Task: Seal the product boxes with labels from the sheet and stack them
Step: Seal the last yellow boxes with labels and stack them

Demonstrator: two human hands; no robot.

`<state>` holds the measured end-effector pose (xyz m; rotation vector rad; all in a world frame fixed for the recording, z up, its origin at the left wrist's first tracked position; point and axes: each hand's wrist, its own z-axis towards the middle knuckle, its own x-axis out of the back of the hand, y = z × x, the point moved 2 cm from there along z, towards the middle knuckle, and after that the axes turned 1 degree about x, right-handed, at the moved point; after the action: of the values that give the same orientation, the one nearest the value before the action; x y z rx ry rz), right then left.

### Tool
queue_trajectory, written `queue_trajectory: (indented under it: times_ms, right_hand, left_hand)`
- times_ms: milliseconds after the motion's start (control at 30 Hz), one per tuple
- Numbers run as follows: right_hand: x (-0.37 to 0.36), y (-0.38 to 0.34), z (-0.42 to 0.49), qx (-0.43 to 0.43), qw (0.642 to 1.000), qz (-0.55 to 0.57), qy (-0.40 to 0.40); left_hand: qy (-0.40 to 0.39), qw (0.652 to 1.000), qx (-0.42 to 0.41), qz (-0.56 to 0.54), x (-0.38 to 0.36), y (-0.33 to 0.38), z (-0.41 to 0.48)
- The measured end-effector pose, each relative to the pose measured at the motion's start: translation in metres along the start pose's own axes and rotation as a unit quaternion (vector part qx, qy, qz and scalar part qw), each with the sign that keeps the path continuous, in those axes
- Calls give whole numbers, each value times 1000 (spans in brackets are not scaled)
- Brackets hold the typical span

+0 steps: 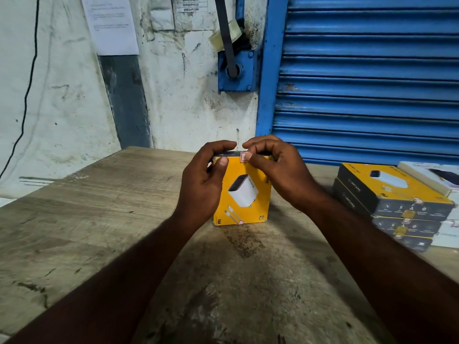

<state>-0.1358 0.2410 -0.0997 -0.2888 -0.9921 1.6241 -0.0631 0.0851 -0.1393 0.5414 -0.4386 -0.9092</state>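
A yellow product box [244, 192] with a white charger pictured on it stands on edge at the middle of the wooden table [99, 219]. My left hand [205, 180] grips its upper left corner, thumb on the yellow face and fingers curled over the top. My right hand [275, 167] holds the upper right part, its thumb pressing a small red-and-white label [244, 156] over the top edge. Another label [239, 221] sits at the box's bottom edge. The label sheet is not in view.
At the right edge of the table lies a stack of three matching yellow-and-black boxes [395, 202], with white boxes [432, 175] behind and beside it. A blue roller shutter [372, 78] and a stained white wall [62, 95] stand behind the table.
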Motion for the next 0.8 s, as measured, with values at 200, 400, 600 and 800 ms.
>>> queue_trajectory:
  times_ms: [200, 400, 600, 800]
  right_hand:
    - [-1, 3, -1, 13, 1000, -15, 11]
    - [-7, 7, -4, 49, 997, -37, 51]
    - [-8, 7, -7, 68, 995, -35, 60]
    - [-7, 10, -9, 78, 995, -34, 57]
  left_hand:
    - [0, 1000, -2, -1, 0, 1, 0]
    - [2, 1000, 3, 1, 0, 1, 0]
    - [1, 1000, -4, 4, 0, 1, -1]
    - [0, 1000, -7, 8, 1, 2, -1]
